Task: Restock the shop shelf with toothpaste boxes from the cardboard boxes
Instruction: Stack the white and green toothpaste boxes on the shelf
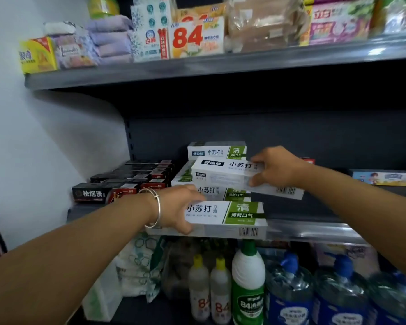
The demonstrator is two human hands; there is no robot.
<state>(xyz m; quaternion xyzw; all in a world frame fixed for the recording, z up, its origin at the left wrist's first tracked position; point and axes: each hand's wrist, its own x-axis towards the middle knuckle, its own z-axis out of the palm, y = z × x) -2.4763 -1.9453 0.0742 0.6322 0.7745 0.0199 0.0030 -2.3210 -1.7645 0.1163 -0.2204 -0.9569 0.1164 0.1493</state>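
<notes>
Both arms reach to the middle shelf (pixel 314 231). The left hand (pixel 174 207) grips a white and green toothpaste box (pixel 230 216) at the shelf's front edge. The right hand (pixel 274 167) pinches another box (pixel 225 177) above the stacked boxes (pixel 217 150). Black boxes (pixel 127 181) lie just left.

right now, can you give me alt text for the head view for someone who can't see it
A person's left hand and right hand each hold a white-and-green toothpaste box at the middle shelf, by stacked matching boxes. Black toothpaste boxes lie to the left; bottles stand on the shelf below.
</notes>
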